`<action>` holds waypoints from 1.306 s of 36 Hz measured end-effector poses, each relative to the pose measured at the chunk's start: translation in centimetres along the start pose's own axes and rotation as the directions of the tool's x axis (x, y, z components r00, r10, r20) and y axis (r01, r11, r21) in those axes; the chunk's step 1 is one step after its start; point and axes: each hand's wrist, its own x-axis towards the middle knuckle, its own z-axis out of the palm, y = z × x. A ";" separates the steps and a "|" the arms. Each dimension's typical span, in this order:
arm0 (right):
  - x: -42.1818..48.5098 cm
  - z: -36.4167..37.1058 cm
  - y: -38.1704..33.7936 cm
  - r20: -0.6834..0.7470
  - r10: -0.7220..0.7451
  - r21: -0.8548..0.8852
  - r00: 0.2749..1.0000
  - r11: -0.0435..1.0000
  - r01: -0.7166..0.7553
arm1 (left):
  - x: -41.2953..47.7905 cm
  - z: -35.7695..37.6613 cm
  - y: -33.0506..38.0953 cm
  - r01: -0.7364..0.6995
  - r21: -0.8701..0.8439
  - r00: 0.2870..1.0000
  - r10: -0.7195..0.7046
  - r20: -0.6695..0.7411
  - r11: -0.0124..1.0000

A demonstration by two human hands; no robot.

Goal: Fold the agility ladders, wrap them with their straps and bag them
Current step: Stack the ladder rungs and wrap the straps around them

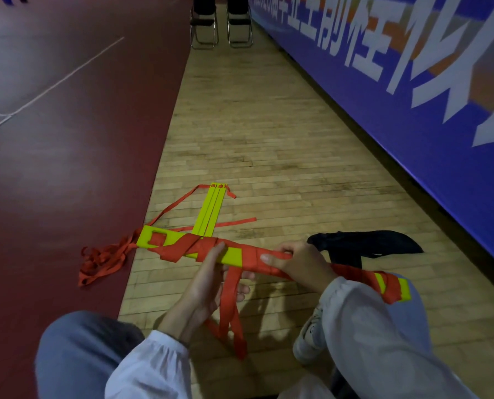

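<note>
Two bare hands hold a bundle of flat yellow plastic ladder rungs (234,256), wound in red webbing straps (182,250), just above the wooden floor (269,139). The right hand (297,263) curls around its middle, and the left hand (208,280) clasps it beside hanging strap ends (234,312). A black fabric bag (363,244) lies just behind.

Only thing with writing here is the blue and orange banner (384,90) running along the right side of the frame. It's got a row of big white Chinese characters (363,41) on it, going from top centre out to the right edge. They're motion-blurred and the ones on the far right are cut off, so I honestly can't read any for sure. There's smaller white print at the very top of the banner, too smeared to make out.
</note>
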 end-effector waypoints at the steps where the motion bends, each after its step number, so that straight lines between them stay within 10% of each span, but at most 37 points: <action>1: -0.1 0.0 0.0 -0.010 -0.003 -0.004 1.000 1.000 0.003 | 0.0 0.0 0.0 0.005 -0.001 1.000 -0.005 -0.005 1.000; 22: -1.1 1.0 -1.1 -0.354 -0.209 -0.113 0.912 0.977 0.180 | 0.5 -0.2 1.2 0.036 -0.018 0.994 -0.038 -0.103 0.999; 32: -1.0 0.9 -0.7 -0.230 -0.236 -0.125 0.944 0.969 0.212 | 0.3 0.1 1.3 -0.007 0.014 0.988 0.009 -0.156 1.000; 41: 0.5 -1.6 -1.2 0.281 -0.016 -0.090 0.960 0.995 0.043 | -0.2 0.1 0.4 -0.078 0.070 0.986 0.087 -0.144 0.995; 47: 1.3 -1.9 -1.5 0.367 -0.036 -0.026 0.930 0.998 0.049 | -0.6 0.1 0.5 -0.057 0.053 0.991 0.063 -0.116 0.997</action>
